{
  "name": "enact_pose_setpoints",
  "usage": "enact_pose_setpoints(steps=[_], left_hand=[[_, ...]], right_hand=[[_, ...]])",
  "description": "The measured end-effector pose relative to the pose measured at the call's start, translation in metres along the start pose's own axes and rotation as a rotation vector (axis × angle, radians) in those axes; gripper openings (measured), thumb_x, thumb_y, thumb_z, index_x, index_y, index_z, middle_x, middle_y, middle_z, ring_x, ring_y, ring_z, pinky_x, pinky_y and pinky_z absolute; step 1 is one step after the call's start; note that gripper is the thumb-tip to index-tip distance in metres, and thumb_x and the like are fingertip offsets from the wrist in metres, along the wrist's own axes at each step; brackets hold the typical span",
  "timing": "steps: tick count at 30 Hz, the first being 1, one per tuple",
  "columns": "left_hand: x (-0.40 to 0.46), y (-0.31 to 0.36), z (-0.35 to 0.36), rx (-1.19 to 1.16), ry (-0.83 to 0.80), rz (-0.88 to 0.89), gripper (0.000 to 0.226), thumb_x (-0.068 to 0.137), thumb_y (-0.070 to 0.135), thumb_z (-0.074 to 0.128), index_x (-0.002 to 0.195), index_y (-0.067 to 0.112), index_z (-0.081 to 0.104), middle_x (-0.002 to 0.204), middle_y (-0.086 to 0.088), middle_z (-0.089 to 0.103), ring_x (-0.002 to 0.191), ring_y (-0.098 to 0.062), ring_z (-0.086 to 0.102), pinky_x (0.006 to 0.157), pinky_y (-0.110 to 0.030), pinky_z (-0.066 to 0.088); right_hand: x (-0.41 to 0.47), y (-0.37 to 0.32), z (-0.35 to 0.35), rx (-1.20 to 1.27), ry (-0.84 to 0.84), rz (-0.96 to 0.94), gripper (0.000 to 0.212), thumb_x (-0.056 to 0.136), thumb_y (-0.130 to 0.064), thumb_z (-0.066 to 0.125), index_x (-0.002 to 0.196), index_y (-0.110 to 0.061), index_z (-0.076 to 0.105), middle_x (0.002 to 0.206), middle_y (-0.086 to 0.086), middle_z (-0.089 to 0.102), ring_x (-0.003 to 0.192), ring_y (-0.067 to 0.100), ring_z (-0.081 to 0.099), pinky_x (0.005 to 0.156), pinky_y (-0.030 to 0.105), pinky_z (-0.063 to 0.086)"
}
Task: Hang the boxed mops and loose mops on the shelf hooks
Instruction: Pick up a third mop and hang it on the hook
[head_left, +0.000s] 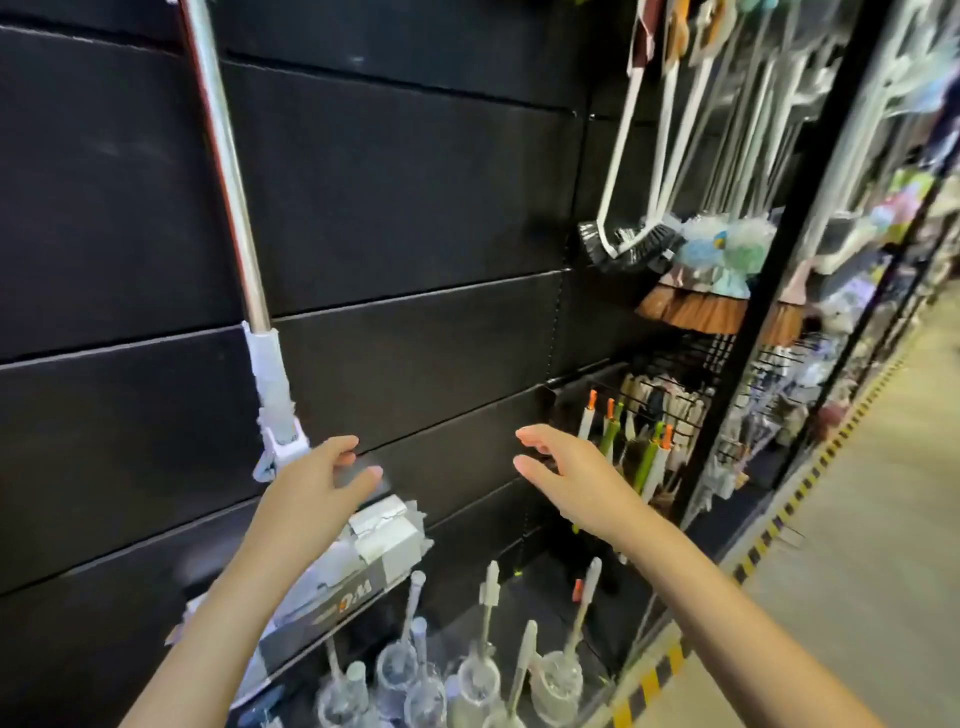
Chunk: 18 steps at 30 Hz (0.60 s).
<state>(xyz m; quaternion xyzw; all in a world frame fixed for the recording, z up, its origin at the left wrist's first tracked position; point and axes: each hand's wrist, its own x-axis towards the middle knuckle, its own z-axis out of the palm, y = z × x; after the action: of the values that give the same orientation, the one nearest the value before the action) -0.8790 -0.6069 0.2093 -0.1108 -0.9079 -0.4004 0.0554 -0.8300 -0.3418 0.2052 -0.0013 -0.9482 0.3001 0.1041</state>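
The loose mop (236, 249) hung against the black slatted shelf wall (405, 171), its shiny metal pole running down from the top left edge of the view and tilting slightly rightward to a white wrapped joint above the mop head (358, 561). That head, wrapped in clear plastic with a grey and white printed card, lay slanted low on the wall, partly hidden behind the left forearm.

The left hand (317, 483) was open with fingers spread, reaching toward the wall just right of the mop's joint; whether it touched the plastic wrap could not be told. The right hand (566, 473) was also open and empty, thumb and fingers parted, held in the air well apart from the mop and in front of the wall.

Below the hands stood a cluster of toilet brushes in clear holders (467, 675). To the right hung small brushes with green and orange handles (644, 447), and above them white long-handled brushes (634, 228) and brown brooms (691, 306). A floor strip striped yellow and black (779, 519) ran along the aisle on the right, where everything was blurred.
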Motion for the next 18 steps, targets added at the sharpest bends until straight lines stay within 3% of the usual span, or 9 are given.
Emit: enact_pose_setpoints(steps=[3,8,10,13,18], left_hand=[[-0.023,0.004,0.049,-0.079,-0.213,0.043,0.045,0.087,0.024,0.067,0.129,0.016,0.054,0.122,-0.004,0.064,0.112,-0.017,0.058,0.099,-0.032,0.041],[-0.058,0.029,0.129,-0.08,-0.535,0.135,0.048,0.088,0.022,0.066,0.133,0.019,0.051,0.122,0.001,0.061,0.115,-0.012,0.056,0.096,-0.023,0.04],[-0.071,0.049,0.162,-0.063,-0.638,0.17,0.049,0.088,0.025,0.065,0.134,0.02,0.049,0.124,0.002,0.061,0.113,-0.01,0.056,0.101,-0.025,0.039],[-0.093,0.092,0.214,-0.065,-0.794,0.22,0.048,0.09,0.028,0.063,0.135,0.022,0.048,0.127,0.002,0.059,0.111,-0.007,0.054,0.111,-0.034,0.031],[-0.138,0.18,0.307,-0.13,-1.001,0.301,0.047,0.091,0.022,0.062,0.135,0.014,0.048,0.121,-0.005,0.06,0.11,-0.015,0.057,0.1,-0.03,0.044]], right_hand=[[-0.064,0.046,-0.003,-0.075,-0.026,0.149,0.046,0.098,-0.038,0.046,0.14,-0.024,0.042,0.142,-0.005,0.049,0.13,0.012,0.046,0.105,0.031,0.04],[-0.165,0.113,-0.012,-0.115,0.048,0.396,0.044,0.097,-0.038,0.047,0.138,-0.021,0.045,0.138,-0.003,0.052,0.122,0.014,0.052,0.093,0.024,0.04],[-0.205,0.136,-0.018,-0.082,0.088,0.487,0.042,0.097,-0.034,0.049,0.136,-0.018,0.047,0.136,0.0,0.054,0.121,0.016,0.053,0.089,0.019,0.036],[-0.268,0.172,-0.029,0.02,0.18,0.656,0.039,0.096,-0.03,0.052,0.133,-0.016,0.05,0.136,0.001,0.055,0.124,0.016,0.052,0.098,0.024,0.038],[-0.371,0.232,-0.057,0.188,0.356,0.915,0.033,0.095,-0.029,0.055,0.128,-0.021,0.053,0.126,-0.004,0.059,0.119,0.013,0.055,0.092,0.022,0.039]])
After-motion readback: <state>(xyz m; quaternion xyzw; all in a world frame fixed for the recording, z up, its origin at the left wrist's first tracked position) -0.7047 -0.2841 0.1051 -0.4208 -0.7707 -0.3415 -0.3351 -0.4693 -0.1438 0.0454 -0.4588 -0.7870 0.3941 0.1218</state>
